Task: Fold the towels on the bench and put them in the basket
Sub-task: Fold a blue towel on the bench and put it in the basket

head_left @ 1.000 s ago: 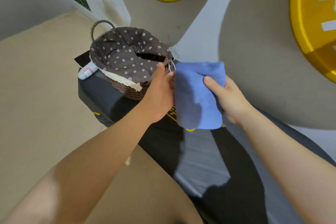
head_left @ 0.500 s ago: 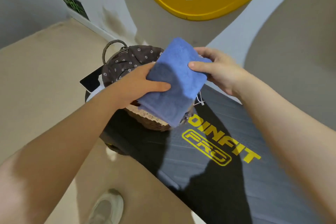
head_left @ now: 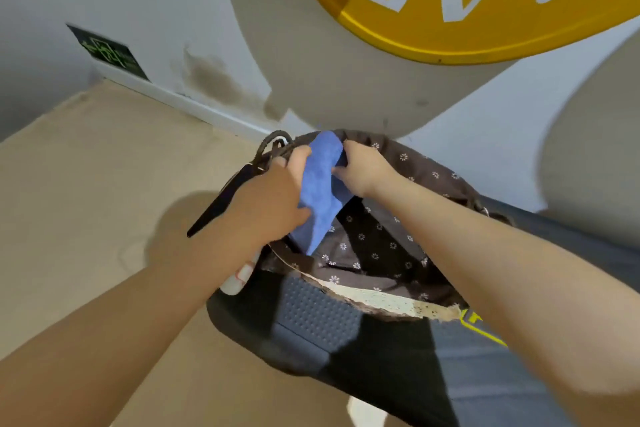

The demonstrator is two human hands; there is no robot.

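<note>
Two hands are holding a folded blue towel inside the basket.

The basket (head_left: pixel 388 303) is sitting on the end of the dark bench (head_left: pixel 311 319), and its near rim, with a pale lace edge, is lying closest to the camera. Inside it, over the brown flowered lining (head_left: pixel 377 243), the blue towel (head_left: pixel 320 191) is standing tilted, its lower corner pointing down into the basket. The left hand (head_left: pixel 273 198) is gripping the towel's left side with fingers closed around it. The right hand (head_left: pixel 363 166) is pinching the right side, fingers curled shut on the cloth. Behind the basket's far rim, a white wall is carrying a yellow disc (head_left: pixel 467 0) with white letters.
</note>
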